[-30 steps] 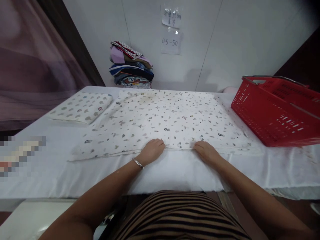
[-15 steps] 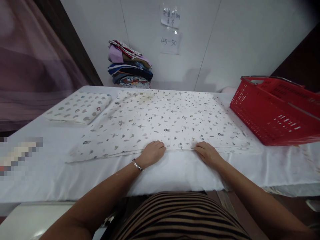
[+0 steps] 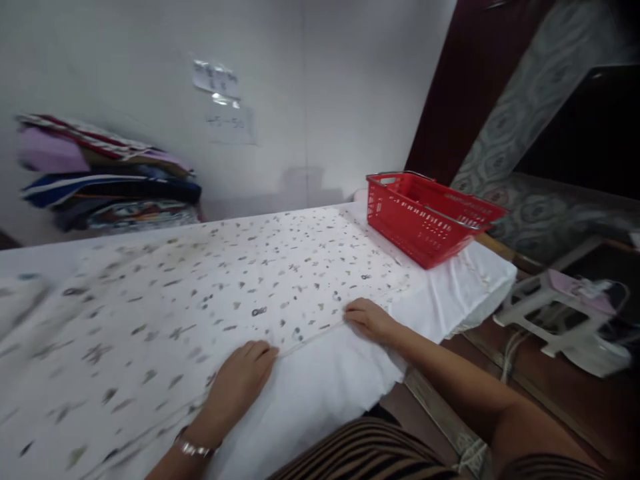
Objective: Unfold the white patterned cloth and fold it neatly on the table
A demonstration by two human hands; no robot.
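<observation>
A large white cloth [image 3: 280,280] printed with small grey and brown motifs lies spread over the table, its layers showing along the near edge. My left hand [image 3: 245,373], a bracelet at its wrist, is closed on that near edge. Farther right along the same edge, my right hand [image 3: 370,320] has its fingers curled and closed on the fabric. Both thumbs are mostly hidden. At the far left, part of a second printed cloth [image 3: 20,300] shows, blurred.
A red plastic basket [image 3: 430,230] stands at the table's right end. Folded textiles [image 3: 110,180] are stacked by the wall at back left. White sheeting [image 3: 320,387] covers the table and hangs over its front. Right of the table is a white plastic stool [image 3: 575,327] on the floor.
The view has swung right, so the basket and stool show more fully and the left side is cut off. My right hand has shifted rightward along the cloth's edge.
</observation>
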